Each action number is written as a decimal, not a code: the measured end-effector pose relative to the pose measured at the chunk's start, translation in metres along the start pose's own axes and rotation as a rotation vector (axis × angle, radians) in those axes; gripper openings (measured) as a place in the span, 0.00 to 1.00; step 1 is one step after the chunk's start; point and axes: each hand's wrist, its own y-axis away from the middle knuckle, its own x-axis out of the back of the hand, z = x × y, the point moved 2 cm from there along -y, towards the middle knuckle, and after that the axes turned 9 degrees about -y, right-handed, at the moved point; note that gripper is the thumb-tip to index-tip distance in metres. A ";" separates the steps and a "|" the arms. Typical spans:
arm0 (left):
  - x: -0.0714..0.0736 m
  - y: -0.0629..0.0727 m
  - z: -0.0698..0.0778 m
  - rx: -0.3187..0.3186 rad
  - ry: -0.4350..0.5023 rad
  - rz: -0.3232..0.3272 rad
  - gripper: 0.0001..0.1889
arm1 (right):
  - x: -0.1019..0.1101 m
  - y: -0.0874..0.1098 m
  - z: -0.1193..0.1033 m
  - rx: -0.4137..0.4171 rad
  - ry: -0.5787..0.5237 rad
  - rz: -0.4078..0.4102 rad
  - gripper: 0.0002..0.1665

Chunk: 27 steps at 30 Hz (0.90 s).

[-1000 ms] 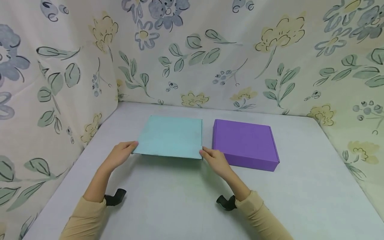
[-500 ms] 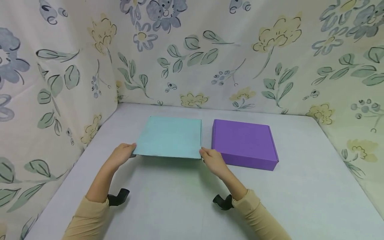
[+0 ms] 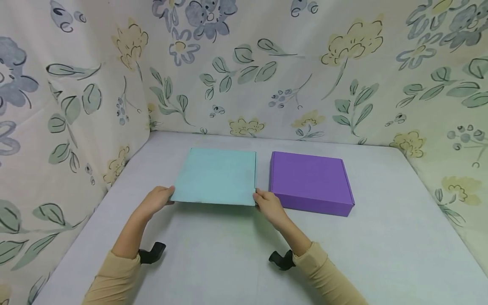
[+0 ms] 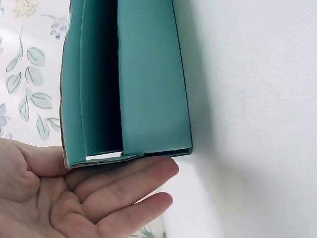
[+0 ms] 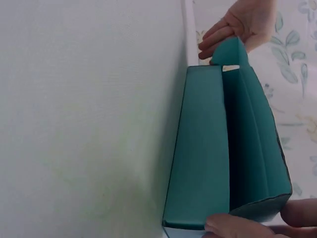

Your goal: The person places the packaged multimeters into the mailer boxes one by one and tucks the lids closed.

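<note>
A light-blue cardboard box (image 3: pixel 217 176) lies left of centre, its lid slightly raised along the near side. The left wrist view shows a dark gap between the lid's front flap (image 4: pixel 72 89) and the box's front wall (image 4: pixel 153 74). My left hand (image 3: pixel 156 201) is at the near left corner, its fairly straight fingers (image 4: pixel 126 191) lying along the box's end. The thumb is mostly hidden there. My right hand (image 3: pixel 271 206) pinches the near right corner, thumb and fingers bent round the flap's end. A side tab (image 5: pixel 230 52) stands out at the far end in the right wrist view.
A closed purple box (image 3: pixel 310 178) stands just right of the blue one, close to my right hand. Both lie on a white-covered table (image 3: pixel 213 254). Floral cloth (image 3: pixel 244 76) hangs behind and at the sides. A black wrist mount (image 3: pixel 152 253) sits on each forearm.
The lid's near edge has shifted slightly down and toward me, both hands moving with it. More of my left fingers now shows below the corner. The purple box has stayed put.
</note>
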 end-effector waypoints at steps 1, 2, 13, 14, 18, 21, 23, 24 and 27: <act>0.000 0.000 -0.001 0.000 0.004 -0.003 0.30 | 0.000 -0.001 0.001 -0.004 -0.002 -0.004 0.28; -0.001 -0.001 -0.001 -0.001 0.009 -0.004 0.30 | 0.000 -0.001 0.002 -0.008 -0.005 -0.009 0.28; 0.001 -0.005 -0.021 -0.113 0.157 -0.118 0.33 | 0.005 0.005 0.014 -0.018 -0.083 -0.110 0.40; 0.001 -0.005 -0.023 -0.121 0.173 -0.129 0.33 | 0.005 0.005 0.015 -0.020 -0.110 -0.115 0.40; 0.001 -0.006 -0.027 -0.125 0.198 -0.150 0.34 | 0.002 0.007 0.015 -0.010 -0.161 -0.127 0.39; 0.001 -0.007 -0.028 -0.124 0.196 -0.147 0.33 | 0.001 0.007 0.014 0.002 -0.123 -0.114 0.37; 0.001 -0.007 -0.028 -0.130 0.194 -0.143 0.32 | 0.001 0.006 0.014 0.011 -0.081 -0.103 0.37; 0.001 -0.007 -0.028 -0.135 0.192 -0.141 0.32 | 0.000 0.006 0.014 0.013 -0.061 -0.099 0.37; 0.000 -0.006 -0.028 -0.152 0.185 -0.130 0.32 | 0.001 0.004 0.015 0.026 -0.022 -0.091 0.37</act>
